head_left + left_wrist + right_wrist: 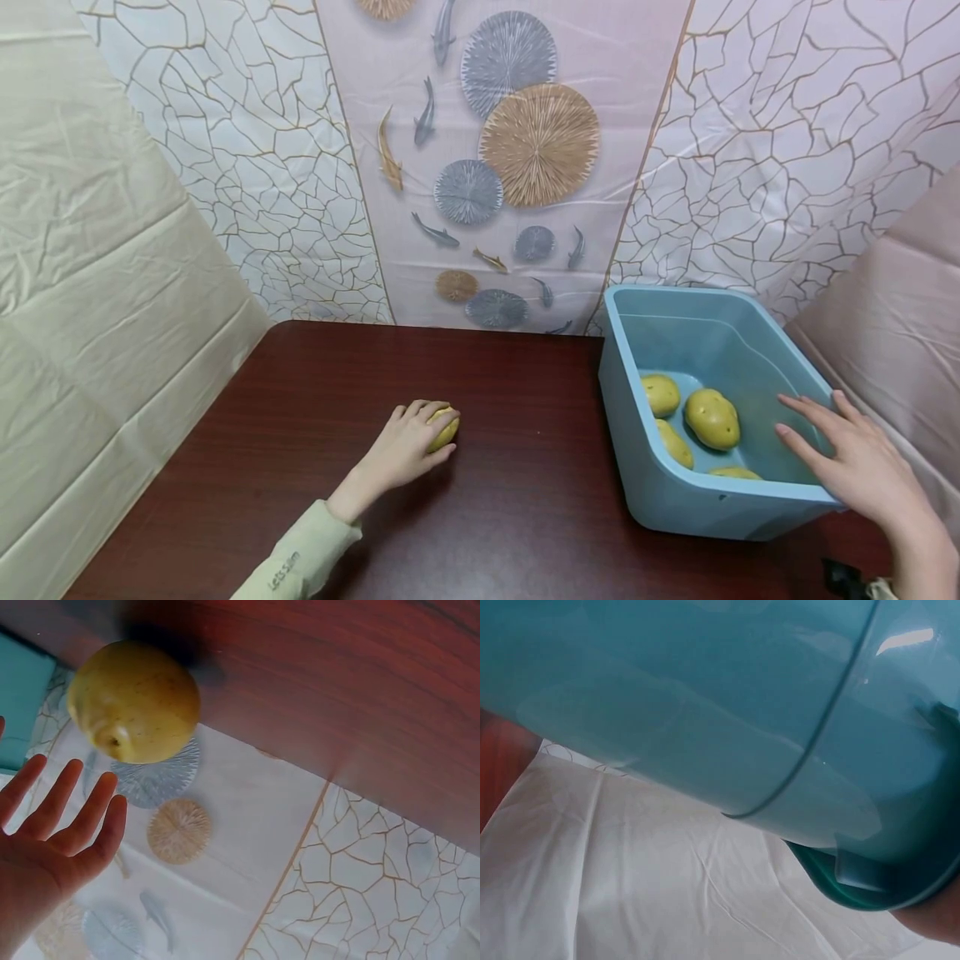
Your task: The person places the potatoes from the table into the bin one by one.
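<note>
- Left hand on the dark wooden table, well to the left of the blue tub, fingers draped over a yellow potato in the head view.
- In the left wrist view, the same hand with fingers straight and spread beside the potato; hard to tell whether actually gripped or only touched.
- Right hand flat against the tub's right rim, fingers extended and slightly spread, pinching nothing.
- Potato lying on the table, apart from the tub, under the left fingertips.
- Four more potatoes inside the tub, on its floor.
- Pale green sleeve on the left forearm, left of the tub.
- Tub wall filling the right wrist view, white cloth beneath it.
- Patterned backdrop with fish and round discs behind the tub and table.
</note>
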Motion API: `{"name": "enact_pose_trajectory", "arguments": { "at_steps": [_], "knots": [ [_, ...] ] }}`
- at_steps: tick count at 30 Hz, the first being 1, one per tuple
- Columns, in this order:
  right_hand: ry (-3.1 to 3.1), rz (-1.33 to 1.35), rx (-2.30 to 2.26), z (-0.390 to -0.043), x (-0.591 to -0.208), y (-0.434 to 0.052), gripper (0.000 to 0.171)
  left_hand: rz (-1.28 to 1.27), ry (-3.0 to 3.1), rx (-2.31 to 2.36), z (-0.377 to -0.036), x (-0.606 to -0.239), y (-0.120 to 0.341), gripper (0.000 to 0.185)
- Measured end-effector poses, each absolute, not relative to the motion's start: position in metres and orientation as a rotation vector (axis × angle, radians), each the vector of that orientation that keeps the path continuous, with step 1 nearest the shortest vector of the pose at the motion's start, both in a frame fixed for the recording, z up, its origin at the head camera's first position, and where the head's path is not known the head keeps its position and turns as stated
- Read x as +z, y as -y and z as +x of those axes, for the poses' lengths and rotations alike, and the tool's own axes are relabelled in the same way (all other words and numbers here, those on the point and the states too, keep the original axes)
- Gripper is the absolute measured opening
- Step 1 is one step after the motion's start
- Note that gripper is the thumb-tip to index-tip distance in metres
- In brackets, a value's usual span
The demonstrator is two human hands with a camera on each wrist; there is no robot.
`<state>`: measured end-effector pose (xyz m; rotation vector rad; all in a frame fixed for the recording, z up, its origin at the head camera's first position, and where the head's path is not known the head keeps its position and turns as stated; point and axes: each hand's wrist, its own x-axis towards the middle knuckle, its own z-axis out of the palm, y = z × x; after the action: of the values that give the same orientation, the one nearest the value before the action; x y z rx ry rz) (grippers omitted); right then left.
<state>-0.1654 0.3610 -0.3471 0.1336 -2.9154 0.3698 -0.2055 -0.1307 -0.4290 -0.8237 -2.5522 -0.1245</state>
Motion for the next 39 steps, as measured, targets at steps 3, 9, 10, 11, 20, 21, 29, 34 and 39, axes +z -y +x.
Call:
{"name": "enact_pose_trajectory", "arguments": {
  "at_steps": [3,9,10,11,20,21,29,34,39],
  "knots": [
    [2.919,0.137,0.370,-0.165,-0.346,-0.360,0.056,-0.814,2.584,-0.109,-0.208,-0.431,0.133,0.044],
    [2.925,0.125,0.371,-0.164,-0.346,-0.359,0.057,-0.799,2.629,-0.108,-0.212,-0.436,0.135,0.052],
    [2.925,0.122,0.369,-0.164,-0.346,-0.360,0.057,-0.796,2.630,-0.103,-0.213,-0.437,0.136,0.053],
    [2.926,0.121,0.369,-0.165,-0.346,-0.360,0.057,-0.794,2.631,-0.102,-0.213,-0.438,0.136,0.054],
    [2.912,0.134,0.375,-0.167,-0.349,-0.363,0.057,-0.796,2.665,-0.086,-0.216,-0.444,0.140,0.058],
    [2.913,0.134,0.374,-0.167,-0.349,-0.363,0.057,-0.798,2.668,-0.086,-0.217,-0.445,0.140,0.058],
    [2.914,0.140,0.372,-0.167,-0.350,-0.364,0.056,-0.812,2.676,-0.081,-0.223,-0.450,0.142,0.060],
    [2.910,0.151,0.374,-0.167,-0.350,-0.364,0.056,-0.818,2.682,-0.087,-0.226,-0.453,0.144,0.061],
    [2.912,0.150,0.376,-0.166,-0.347,-0.362,0.055,-0.798,2.746,-0.116,-0.228,-0.455,0.145,0.066]
  ]
}}
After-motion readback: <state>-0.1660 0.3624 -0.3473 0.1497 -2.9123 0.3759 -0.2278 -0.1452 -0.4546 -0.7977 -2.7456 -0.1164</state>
